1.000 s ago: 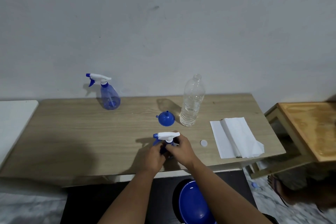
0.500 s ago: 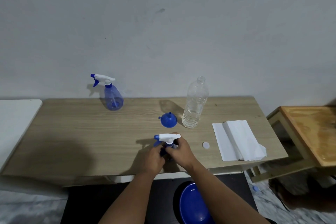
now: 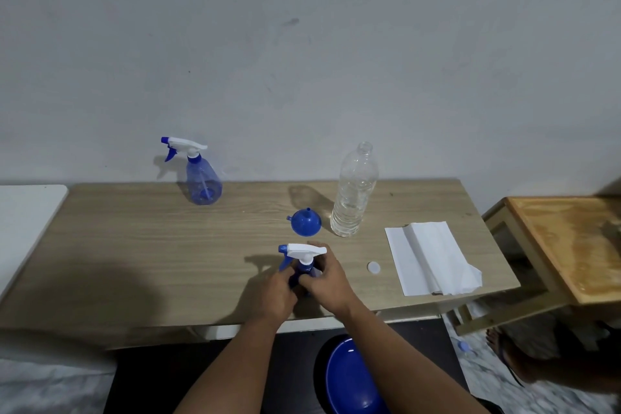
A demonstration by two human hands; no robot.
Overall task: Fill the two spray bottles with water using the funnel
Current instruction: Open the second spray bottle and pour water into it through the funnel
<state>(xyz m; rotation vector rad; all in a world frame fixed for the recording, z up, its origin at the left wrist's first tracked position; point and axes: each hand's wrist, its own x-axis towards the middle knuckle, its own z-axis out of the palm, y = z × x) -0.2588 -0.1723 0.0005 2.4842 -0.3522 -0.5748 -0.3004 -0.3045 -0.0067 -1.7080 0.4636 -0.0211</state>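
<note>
Near the front edge of the wooden table (image 3: pixel 134 262) stands a blue spray bottle with a white trigger head (image 3: pixel 304 254). My left hand (image 3: pixel 277 296) wraps its body from the left and my right hand (image 3: pixel 324 281) grips it from the right, hiding most of the body. A second blue spray bottle (image 3: pixel 200 178) stands at the back left, capped. The blue funnel (image 3: pixel 305 222) lies mouth down behind my hands. Beside the funnel an uncapped clear water bottle (image 3: pixel 353 198) stands about a third full. Its white cap (image 3: pixel 373 267) lies on the table to my right.
A folded white paper towel (image 3: pixel 430 259) lies at the table's right end. A small wooden stool (image 3: pixel 571 245) stands to the right of the table. A blue basin (image 3: pixel 349 380) sits on the floor below the table's front edge. A white surface (image 3: pixel 23 215) adjoins the left end.
Both hands stay on the near spray bottle with only slight shifts of the fingers. The view has drifted a little; nothing else on the table has moved.
</note>
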